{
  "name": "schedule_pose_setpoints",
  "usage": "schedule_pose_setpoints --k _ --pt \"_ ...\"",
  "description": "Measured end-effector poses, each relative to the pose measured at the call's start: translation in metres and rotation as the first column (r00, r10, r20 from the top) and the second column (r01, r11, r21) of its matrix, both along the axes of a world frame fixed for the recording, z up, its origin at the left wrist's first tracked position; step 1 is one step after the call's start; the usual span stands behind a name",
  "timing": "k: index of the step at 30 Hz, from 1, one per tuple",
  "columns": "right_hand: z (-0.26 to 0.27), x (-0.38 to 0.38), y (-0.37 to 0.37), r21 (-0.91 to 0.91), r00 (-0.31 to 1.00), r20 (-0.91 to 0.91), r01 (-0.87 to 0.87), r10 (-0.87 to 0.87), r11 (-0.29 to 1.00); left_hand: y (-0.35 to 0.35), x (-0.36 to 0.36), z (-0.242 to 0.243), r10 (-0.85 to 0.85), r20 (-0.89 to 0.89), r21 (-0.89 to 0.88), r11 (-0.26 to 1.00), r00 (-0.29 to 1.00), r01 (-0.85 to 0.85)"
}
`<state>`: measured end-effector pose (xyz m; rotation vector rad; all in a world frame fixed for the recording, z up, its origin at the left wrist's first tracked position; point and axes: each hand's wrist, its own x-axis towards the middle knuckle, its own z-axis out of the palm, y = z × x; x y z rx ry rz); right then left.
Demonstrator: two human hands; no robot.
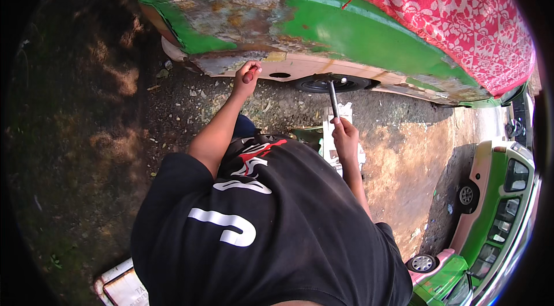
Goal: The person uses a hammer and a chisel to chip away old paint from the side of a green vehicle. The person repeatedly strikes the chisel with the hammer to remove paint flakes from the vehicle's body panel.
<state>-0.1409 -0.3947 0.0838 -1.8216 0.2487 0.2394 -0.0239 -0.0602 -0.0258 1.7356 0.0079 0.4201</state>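
My left hand is closed around a reddish-brown tool handle, close to the lower edge of the car body; the tool's far end is hidden. In my right hand is the metal handle of a hammer, its head up by the car's wheel. Before me stands a green and pale pink car body with bare, rusty, scraped metal on its left part. A yellowish patch lies on the pink band, beside an oval dark hole.
A red floral cloth covers the car's upper right. White sheets and paint chips lie on the dirt ground. A green and pink van and a green car stand at right. A rusty-edged white panel is at lower left.
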Motion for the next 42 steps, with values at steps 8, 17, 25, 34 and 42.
schedule_pose_setpoints --k 8,17,25,34,42 --pt "0.001 -0.002 0.004 -0.043 1.000 -0.024 -0.022 0.021 0.999 0.006 -0.010 -0.001 -0.059 0.105 0.199 0.979 0.993 0.037" --pt "-0.003 -0.004 0.015 -0.079 0.995 -0.089 -0.050 0.042 0.996 0.014 -0.005 -0.005 -0.135 0.069 0.112 0.986 0.988 0.127" --pt "0.003 -0.002 0.022 -0.122 0.993 -0.086 -0.096 0.085 0.988 0.015 -0.010 0.001 -0.224 0.089 0.278 0.941 0.970 0.192" --pt "0.010 -0.001 0.039 -0.160 0.979 -0.103 -0.194 0.179 0.968 0.017 -0.006 0.010 -0.297 0.095 0.518 0.830 0.950 0.208" --pt "0.038 0.003 0.087 -0.429 0.888 0.206 -0.296 0.411 0.853 0.025 0.006 0.020 -0.425 -0.031 0.348 0.844 0.905 0.408"
